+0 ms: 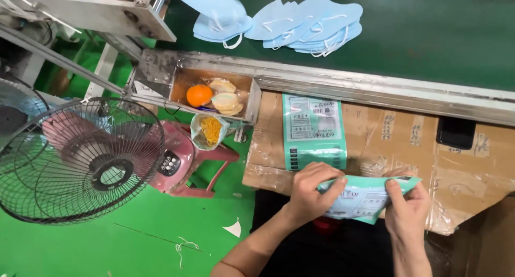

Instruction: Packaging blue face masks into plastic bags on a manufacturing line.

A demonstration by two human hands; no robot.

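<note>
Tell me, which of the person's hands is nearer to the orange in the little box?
Left. The left hand grips the teal pouch below and right of the orange; the right hand holds the pouch's far end, farther right.

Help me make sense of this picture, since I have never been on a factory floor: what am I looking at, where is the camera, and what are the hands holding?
The camera sits on a person's head and looks down, so the two bare arms at the bottom are that person's own. The left hand and the right hand both grip one flat teal packet, one at each end. The packet is held just above a cardboard-covered worktop, where a stack of similar packets and a dark phone lie. Beyond the worktop runs a dark green belt carrying light blue face masks. To the left, a small cardboard tray holds an orange and some wrapped snacks. An electric fan stands over the bright green floor.
</note>
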